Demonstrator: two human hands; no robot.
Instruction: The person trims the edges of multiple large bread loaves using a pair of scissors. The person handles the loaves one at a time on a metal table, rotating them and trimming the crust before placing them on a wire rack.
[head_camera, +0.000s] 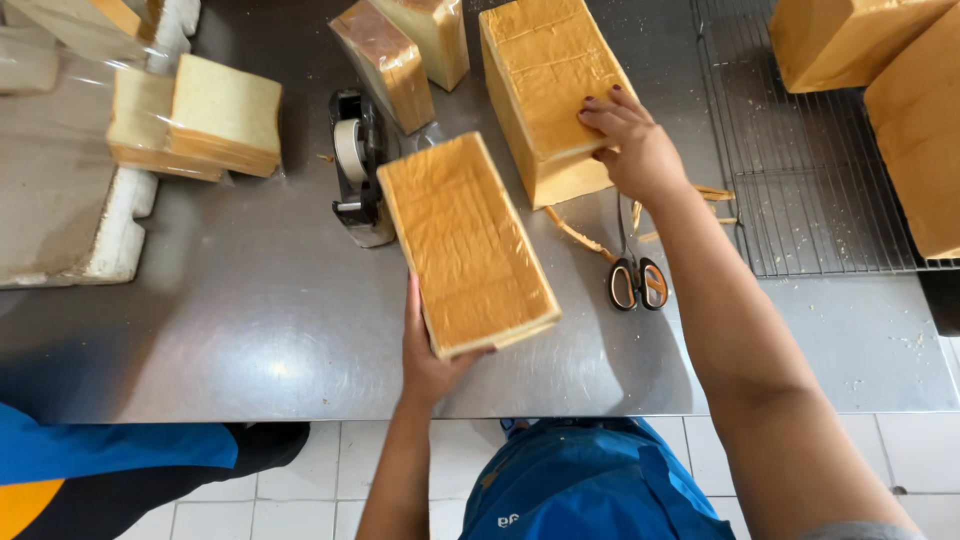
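**Handling two wrapped loaves at the steel counter**

Gripping the near end of a long wrapped loaf (467, 243), the left hand (428, 352) is closing around its lower edge, with the loaf lying at a slant across the middle of the counter (250, 330). The right hand (632, 145) is pressing down, fingers spread, on the top near corner of a taller wrapped loaf (548, 90) standing farther back; it is resting on the loaf rather than clenching it.

A tape dispenser (356, 165) is sitting just left of the slanted loaf, touching or almost touching its far corner. Scissors (634, 270) are lying to the right, beneath the right forearm, among thin crust trimmings (580, 235). A wire cooling rack (810, 170) with unwrapped loaves is occupying the far right, and bagged sliced bread (200, 120) is sitting at the far left.

Risks, as a judgement: the slanted loaf is being held by one end only, so it could sag or slip. Swinging it left could knock the dispenser. The forearm is passing close over the scissors, and dragging it back could catch them.
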